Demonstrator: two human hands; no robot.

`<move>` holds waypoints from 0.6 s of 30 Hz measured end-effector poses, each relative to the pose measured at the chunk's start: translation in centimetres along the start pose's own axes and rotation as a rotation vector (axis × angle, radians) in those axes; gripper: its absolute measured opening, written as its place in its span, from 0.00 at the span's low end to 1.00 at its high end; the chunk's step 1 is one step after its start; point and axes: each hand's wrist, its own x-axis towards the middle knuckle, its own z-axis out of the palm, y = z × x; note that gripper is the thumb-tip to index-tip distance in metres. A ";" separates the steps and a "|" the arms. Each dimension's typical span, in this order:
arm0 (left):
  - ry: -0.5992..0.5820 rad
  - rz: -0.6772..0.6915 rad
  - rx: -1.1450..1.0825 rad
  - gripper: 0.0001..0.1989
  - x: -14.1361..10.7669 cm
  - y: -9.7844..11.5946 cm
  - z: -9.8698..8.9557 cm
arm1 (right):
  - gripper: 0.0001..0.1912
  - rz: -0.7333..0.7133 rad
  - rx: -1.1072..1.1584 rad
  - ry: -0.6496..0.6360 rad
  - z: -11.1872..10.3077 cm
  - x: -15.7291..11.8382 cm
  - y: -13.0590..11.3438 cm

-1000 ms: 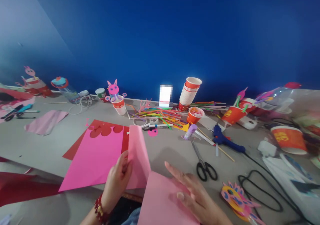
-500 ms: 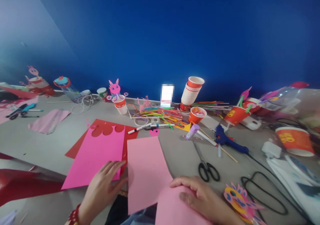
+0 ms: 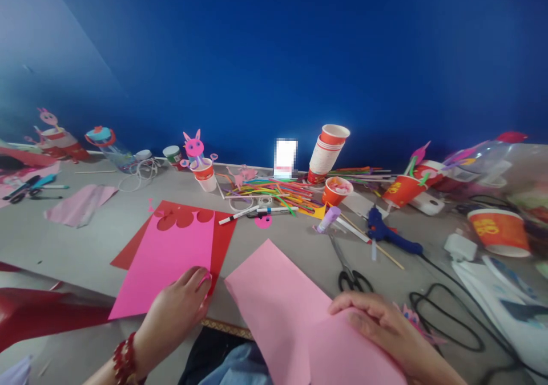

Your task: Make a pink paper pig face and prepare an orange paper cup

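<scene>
Nearest, right of the middle, the light pink paper (image 3: pixel 274 294) is pinched by the thumb and fingers of the right hand (image 3: pixel 383 328) — there it bends. It should be light, soft and easily creased, so its edges are the safer hold. The left hand (image 3: pixel 177 305), with fingers curled, is at the magenta sheet (image 3: pixel 175 256); whether it pinches this, I cannot tell. Just beyond the right hand, the scissors (image 3: pixel 345 275) could catch the paper. Farther lie a purple glue stick (image 3: pixel 329 219), a blue glue gun (image 3: pixel 396 240) and colourful pipe cleaners (image 3: pixel 278 192).
</scene>
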 end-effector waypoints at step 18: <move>0.152 0.039 -0.001 0.14 -0.3 -2.8 -3.2 | 0.17 -0.038 0.172 -0.229 8.8 8.5 -1.6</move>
